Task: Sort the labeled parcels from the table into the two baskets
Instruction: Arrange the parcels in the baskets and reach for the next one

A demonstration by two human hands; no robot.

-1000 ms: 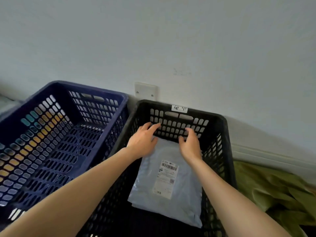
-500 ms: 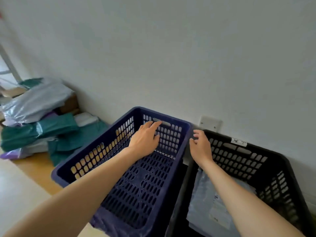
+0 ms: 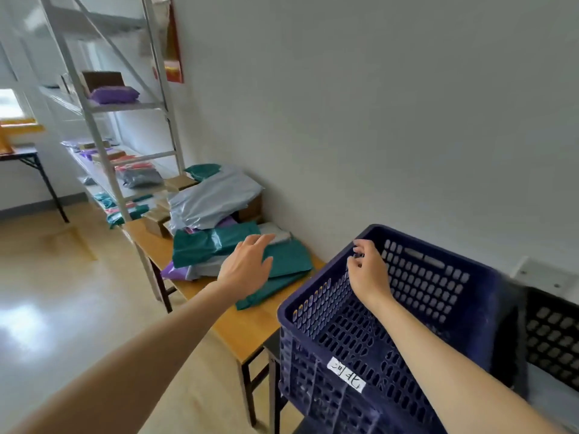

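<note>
A pile of parcels lies on the wooden table (image 3: 247, 327) by the wall: teal mailers (image 3: 291, 261), a big grey bag (image 3: 213, 198), purple ones and small cardboard boxes. My left hand (image 3: 247, 264) reaches out over the teal mailers with fingers spread and holds nothing. My right hand (image 3: 368, 270) hangs over the far left corner of the blue basket (image 3: 391, 324), fingers loosely curled and empty. The blue basket carries a white handwritten label on its front. Only a corner of the black basket (image 3: 551, 333) shows at the right edge.
A metal shelving rack (image 3: 103, 120) with more parcels stands beyond the table on the left. A folding table (image 3: 28, 158) sits at the far left. The pale wall runs along the right side. Shiny wooden floor (image 3: 62, 292) lies to the left of the table.
The view has swung left from the black basket to the table. Both hands left the grey parcel in the black basket; my left hand now reaches over the teal mailers.
</note>
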